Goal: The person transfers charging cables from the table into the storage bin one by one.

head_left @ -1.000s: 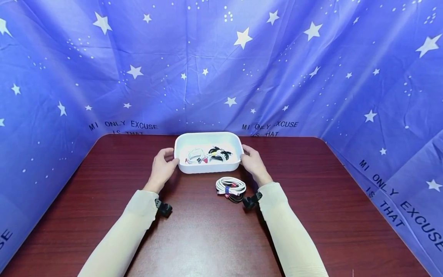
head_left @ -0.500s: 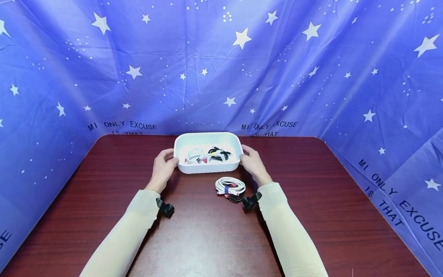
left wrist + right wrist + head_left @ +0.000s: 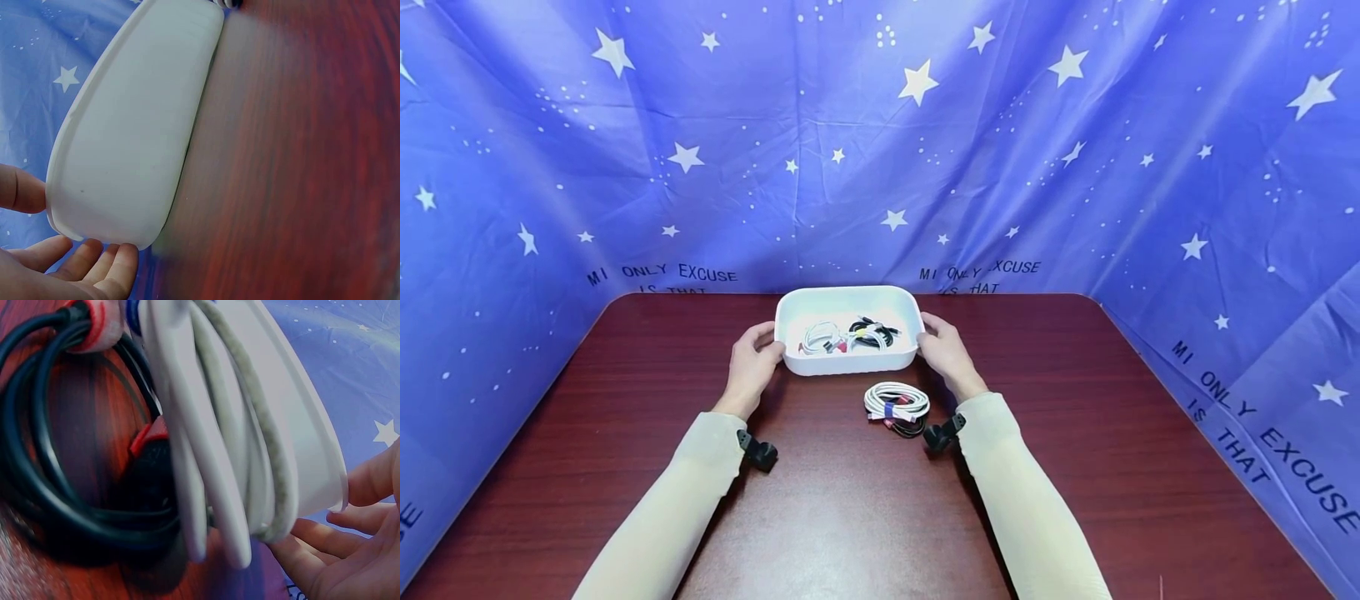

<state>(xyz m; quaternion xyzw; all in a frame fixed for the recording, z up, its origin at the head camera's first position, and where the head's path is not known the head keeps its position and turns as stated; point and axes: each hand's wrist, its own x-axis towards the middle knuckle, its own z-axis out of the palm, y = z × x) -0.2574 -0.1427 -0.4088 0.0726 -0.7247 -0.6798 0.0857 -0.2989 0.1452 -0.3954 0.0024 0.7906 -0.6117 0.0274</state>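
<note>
A white plastic bin (image 3: pixel 850 365) sits near the table's far edge, with rounded corners and an open top. My left hand (image 3: pixel 749 367) holds its left end; in the left wrist view the thumb (image 3: pixel 24 190) is at the rim and the fingertips (image 3: pixel 125 257) lie against the end wall. The right end is held by my right hand (image 3: pixel 951 358), thumb and fingers around the corner. Inside lie coiled white cables (image 3: pixel 820 337) and a black cable coil (image 3: pixel 883 333). In front of the bin, a white cable coil (image 3: pixel 219 425) with a blue tie overlaps a black cable coil (image 3: pixel 44 456) with red ties.
The dark red wood-grain table (image 3: pixel 842 517) ends just behind the bin. Blue curtains (image 3: pixel 850 192) with white stars and lettering enclose the back and both sides. A small black camera (image 3: pixel 760 452) is strapped at each cuff.
The whole head view has shifted slightly to the left. Both hands stay at the ends of the bin, and the cables lie as before.
</note>
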